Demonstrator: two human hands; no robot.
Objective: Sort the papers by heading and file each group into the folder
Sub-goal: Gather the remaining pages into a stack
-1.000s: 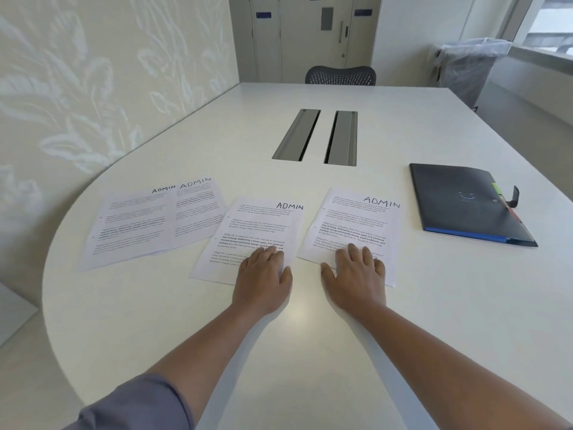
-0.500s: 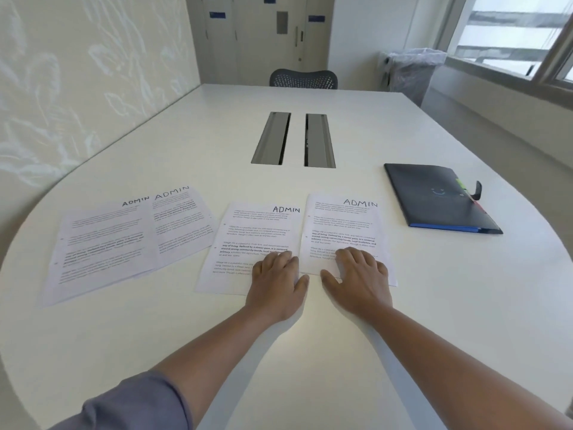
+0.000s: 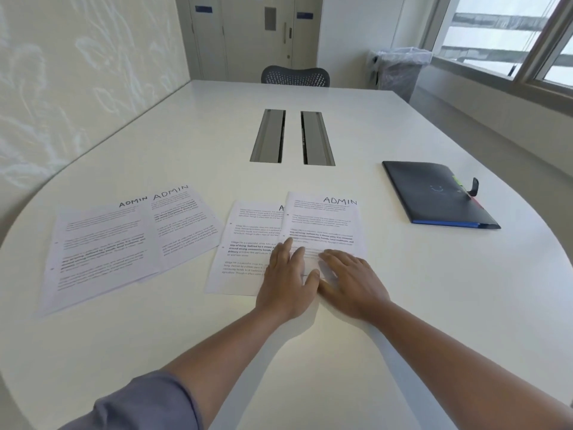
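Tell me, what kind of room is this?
Probably an office meeting room: a large white table with two cable hatches set in its middle, a mesh office chair at the far end, and a lined waste bin by the window.

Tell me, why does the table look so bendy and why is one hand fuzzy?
Head view: the wide-angle lens curves the white table's edges; the right hand is smeared, probably motion blur, while the left hand is sharper; the window is washed out bright; faint arm shadows fall on the tabletop.
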